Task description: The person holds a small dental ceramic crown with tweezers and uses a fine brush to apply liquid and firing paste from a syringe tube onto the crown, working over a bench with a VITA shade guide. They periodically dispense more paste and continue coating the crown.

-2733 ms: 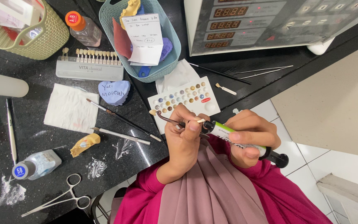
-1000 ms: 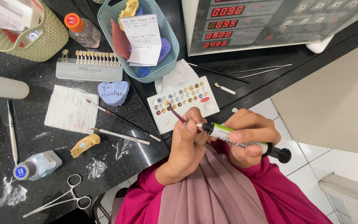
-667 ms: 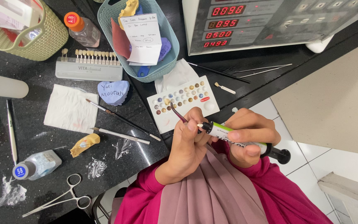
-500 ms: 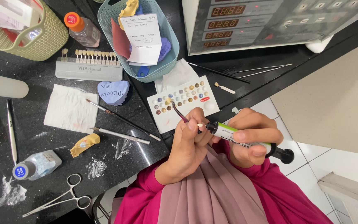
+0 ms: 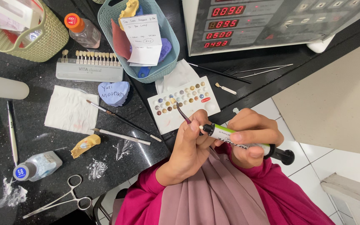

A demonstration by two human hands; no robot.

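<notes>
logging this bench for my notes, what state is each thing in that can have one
syringe: held level in the right hand, black tip toward the left hand
thin brush: held in the left hand, tip over the palette
palette: flat, wells filled with colours
orange-capped bottle: capped, lying down
blue-capped bottle: capped, lying down
scissors-like clamp: lying flat, jaws together
oven display: lit, red digits

A dental lab bench: tooth shade guide (image 5: 89,66), stain palette (image 5: 184,102), brushes, furnace (image 5: 267,21) with red digital readouts.
</notes>
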